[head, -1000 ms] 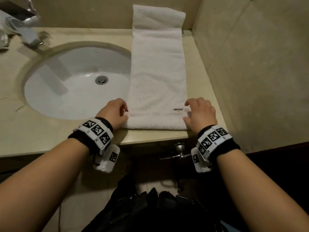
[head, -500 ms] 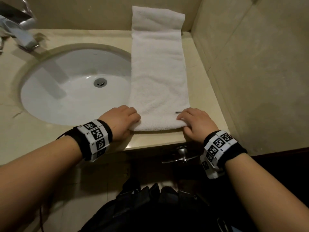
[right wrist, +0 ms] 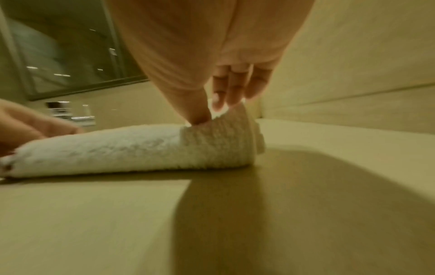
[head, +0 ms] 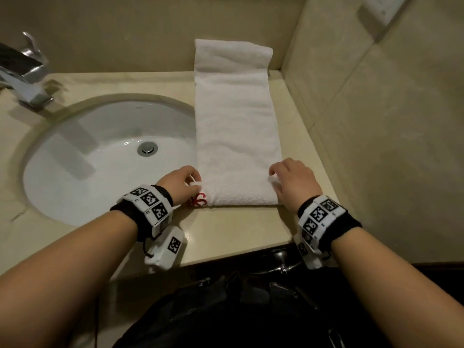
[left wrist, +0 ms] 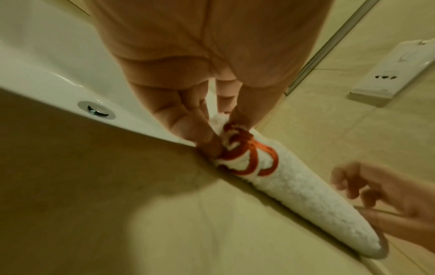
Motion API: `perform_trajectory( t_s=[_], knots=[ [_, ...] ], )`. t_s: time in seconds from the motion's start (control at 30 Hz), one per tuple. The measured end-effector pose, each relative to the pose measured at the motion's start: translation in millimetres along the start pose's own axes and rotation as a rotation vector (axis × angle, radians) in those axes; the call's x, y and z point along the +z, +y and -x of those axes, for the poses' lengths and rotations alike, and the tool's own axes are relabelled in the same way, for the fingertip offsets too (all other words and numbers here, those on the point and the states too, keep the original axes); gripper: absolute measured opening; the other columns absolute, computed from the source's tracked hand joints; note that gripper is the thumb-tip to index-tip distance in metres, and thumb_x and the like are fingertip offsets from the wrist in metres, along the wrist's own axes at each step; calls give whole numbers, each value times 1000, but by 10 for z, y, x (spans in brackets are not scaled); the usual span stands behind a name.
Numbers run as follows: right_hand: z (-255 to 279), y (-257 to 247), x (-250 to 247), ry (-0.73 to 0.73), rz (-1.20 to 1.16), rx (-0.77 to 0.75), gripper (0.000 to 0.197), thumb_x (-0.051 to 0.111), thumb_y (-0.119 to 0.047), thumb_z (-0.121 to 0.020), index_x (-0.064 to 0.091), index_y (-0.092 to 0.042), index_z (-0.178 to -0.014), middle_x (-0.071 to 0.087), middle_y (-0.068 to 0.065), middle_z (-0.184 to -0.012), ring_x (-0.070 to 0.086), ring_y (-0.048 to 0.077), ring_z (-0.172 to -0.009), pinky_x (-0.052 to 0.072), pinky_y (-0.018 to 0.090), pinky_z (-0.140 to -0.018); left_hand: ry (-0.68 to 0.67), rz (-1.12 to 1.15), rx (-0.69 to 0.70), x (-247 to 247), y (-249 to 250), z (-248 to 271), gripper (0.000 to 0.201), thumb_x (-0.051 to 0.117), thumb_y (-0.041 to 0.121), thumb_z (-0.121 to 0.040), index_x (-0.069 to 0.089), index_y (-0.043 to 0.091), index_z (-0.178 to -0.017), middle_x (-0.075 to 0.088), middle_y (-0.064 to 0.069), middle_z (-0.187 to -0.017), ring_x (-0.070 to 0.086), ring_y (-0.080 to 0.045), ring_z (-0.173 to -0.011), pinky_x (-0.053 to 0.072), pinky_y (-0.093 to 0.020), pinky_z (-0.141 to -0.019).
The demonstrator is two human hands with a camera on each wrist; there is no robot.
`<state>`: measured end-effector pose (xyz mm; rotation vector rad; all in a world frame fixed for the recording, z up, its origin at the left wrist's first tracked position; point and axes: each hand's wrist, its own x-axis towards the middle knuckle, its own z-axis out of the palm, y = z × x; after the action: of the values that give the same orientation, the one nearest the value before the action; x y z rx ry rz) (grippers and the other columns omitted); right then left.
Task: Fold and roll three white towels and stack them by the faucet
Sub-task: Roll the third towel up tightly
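A white towel (head: 234, 126), folded into a long strip, lies on the beige counter (head: 226, 229) right of the sink, its far end leaning up the back wall. Its near end is turned over into a low roll (left wrist: 294, 188) (right wrist: 141, 148). My left hand (head: 185, 183) pinches the roll's left corner, where a red stitched mark (left wrist: 249, 158) shows. At the roll's right corner my right hand (head: 288, 180) pinches the towel between thumb and fingers (right wrist: 226, 93). The chrome faucet (head: 23, 76) stands at the far left.
The white oval sink (head: 62, 162) with a metal drain (head: 147, 148) fills the counter's left half. Tiled walls close the back and the right side. A white wall socket (left wrist: 395, 70) sits on the right wall. Dark bags lie on the floor below the counter edge.
Both hands have lifted the towel's near edge and turned it over away from me, starting a roll. The red stitched mark now shows at the left corner.
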<state>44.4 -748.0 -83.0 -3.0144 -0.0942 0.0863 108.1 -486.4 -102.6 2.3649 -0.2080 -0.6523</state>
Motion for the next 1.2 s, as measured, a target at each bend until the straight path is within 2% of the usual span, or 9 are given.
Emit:
perform_trajectory(
  t_s=[0.13, 0.33, 0.47, 0.57, 0.7, 0.8, 1.0, 1.1, 1.2],
  knots=[
    [43, -50, 30, -216, 3, -236, 42, 62, -40, -79, 53, -19, -115, 56, 2, -113, 51, 23, -101, 39, 33, -84, 45, -217, 180, -14, 37, -46, 14, 54, 19, -86, 57, 21, -100, 52, -4, -112, 52, -19, -86, 39, -26, -80],
    [-52, -35, 18, -157, -55, -175, 29, 54, -23, -84, 54, -18, -113, 59, 4, -112, 54, 26, -100, 42, 33, -80, 2, -540, 501, 27, 114, 27, 35, 53, 41, -84, 57, 21, -113, 54, 2, -118, 50, -19, -104, 41, -30, -91],
    [-246, 64, -144, -379, -194, -45, 26, 50, -27, -86, 55, -22, -112, 65, 6, -105, 57, 24, -94, 39, 29, -71, -35, -716, 559, 31, 86, 77, 50, 57, 48, -80, 51, 21, -121, 53, 2, -122, 48, -20, -110, 37, -29, -94],
    [-344, 123, -179, -490, -262, 71, 30, 52, -29, -87, 52, -21, -115, 63, 7, -110, 55, 22, -93, 39, 27, -74, -91, -431, 369, -12, 132, 30, 40, 54, 41, -86, 52, 21, -120, 60, 1, -110, 53, -19, -100, 38, -27, -84],
    [-313, 79, -97, -169, -16, 28, 27, 54, -31, -87, 51, -18, -111, 56, 6, -112, 51, 25, -99, 40, 35, -82, -120, -61, 80, -75, 166, -139, 23, 59, 32, -85, 50, 24, -104, 54, 6, -77, 54, -19, -79, 48, -34, -80],
    [-234, 31, -17, -128, 77, -162, 33, 51, -41, -87, 53, -18, -111, 55, 4, -112, 48, 25, -102, 33, 35, -84, -63, -43, 34, -81, 157, -225, 11, 59, 26, -84, 56, 19, -93, 60, -2, -87, 56, -23, -83, 48, -35, -82],
    [-236, 28, -33, -193, -77, -142, 23, 52, -30, -88, 60, -17, -106, 63, 5, -105, 55, 25, -98, 37, 31, -76, -163, 162, -94, -117, 76, -236, 30, 51, 18, -91, 56, 11, -119, 59, -6, -101, 56, -18, -81, 48, -25, -74],
    [-314, 20, -54, -339, -161, -48, 26, 46, -30, -92, 59, -19, -112, 65, 4, -111, 56, 23, -100, 38, 27, -76, -98, -223, 104, -125, 78, -163, 37, 43, 22, -93, 50, 16, -129, 52, -8, -127, 50, -25, -113, 40, -34, -99],
    [-392, 10, -68, -524, -220, 23, 32, 42, -31, -94, 56, -19, -121, 60, 4, -122, 53, 24, -110, 39, 30, -87, 4, -602, 471, -53, 133, -2, 53, 49, 46, -86, 42, 22, -133, 45, -4, -134, 44, -25, -120, 35, -38, -101]
  ],
)
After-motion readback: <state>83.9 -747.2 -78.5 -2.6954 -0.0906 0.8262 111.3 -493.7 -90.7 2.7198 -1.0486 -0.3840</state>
